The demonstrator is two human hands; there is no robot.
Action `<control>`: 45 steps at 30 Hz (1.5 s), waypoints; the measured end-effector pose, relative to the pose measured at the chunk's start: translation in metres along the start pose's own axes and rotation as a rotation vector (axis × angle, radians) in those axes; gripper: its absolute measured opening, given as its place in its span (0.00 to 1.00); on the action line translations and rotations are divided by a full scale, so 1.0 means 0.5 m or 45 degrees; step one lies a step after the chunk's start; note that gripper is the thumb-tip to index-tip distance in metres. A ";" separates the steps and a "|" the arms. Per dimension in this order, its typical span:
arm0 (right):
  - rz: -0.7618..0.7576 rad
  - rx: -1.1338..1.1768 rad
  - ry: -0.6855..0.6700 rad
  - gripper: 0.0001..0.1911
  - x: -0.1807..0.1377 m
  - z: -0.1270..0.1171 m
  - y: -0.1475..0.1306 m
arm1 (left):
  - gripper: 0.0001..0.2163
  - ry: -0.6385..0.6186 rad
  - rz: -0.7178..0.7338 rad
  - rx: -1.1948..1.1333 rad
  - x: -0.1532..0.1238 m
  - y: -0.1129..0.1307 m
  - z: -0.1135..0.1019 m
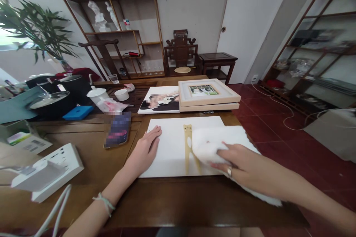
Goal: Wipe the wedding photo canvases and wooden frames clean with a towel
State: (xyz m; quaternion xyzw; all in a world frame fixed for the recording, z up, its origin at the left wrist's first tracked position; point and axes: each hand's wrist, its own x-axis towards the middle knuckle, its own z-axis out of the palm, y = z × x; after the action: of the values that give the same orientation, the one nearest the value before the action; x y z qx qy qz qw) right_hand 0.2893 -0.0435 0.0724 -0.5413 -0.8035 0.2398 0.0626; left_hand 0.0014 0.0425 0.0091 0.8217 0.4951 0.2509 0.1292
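A white board (169,152) lies flat on the wooden table in front of me, with a tan folding stand piece (187,144) on its face; this looks like the back of a picture frame. My left hand (147,146) rests on the board's left edge, fingers laid out flat and holding nothing. In my right hand (236,161), which wears a ring, is a bunched white fluffy cloth (207,142). The cloth presses on the board just right of the stand and partly covers it. Its loose end hangs over the right side toward the table edge.
Behind the board lie stacked wooden picture frames (210,98) and a photo print (160,100). Left of it are a phone (118,129), a power strip (59,170), a blue box (78,112), a black pot (50,100) and a white teapot (97,94). The table's right edge drops to a red tiled floor.
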 end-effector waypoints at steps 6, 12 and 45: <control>-0.207 -0.255 0.311 0.15 0.123 0.012 0.055 | 0.19 0.012 -0.002 -0.007 0.000 -0.002 0.000; -0.390 -0.296 0.348 0.15 0.157 -0.002 0.123 | 0.19 0.006 -0.003 -0.011 -0.001 -0.004 0.000; -0.254 -0.142 0.235 0.21 0.148 -0.037 0.144 | 0.17 -0.002 -0.016 -0.016 -0.001 0.004 -0.003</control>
State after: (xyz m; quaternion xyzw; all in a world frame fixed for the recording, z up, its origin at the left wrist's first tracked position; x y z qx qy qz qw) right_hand 0.3266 0.0503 0.0443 -0.4810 -0.8563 0.1364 0.1296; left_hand 0.0018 0.0411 0.0113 0.8179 0.4986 0.2526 0.1364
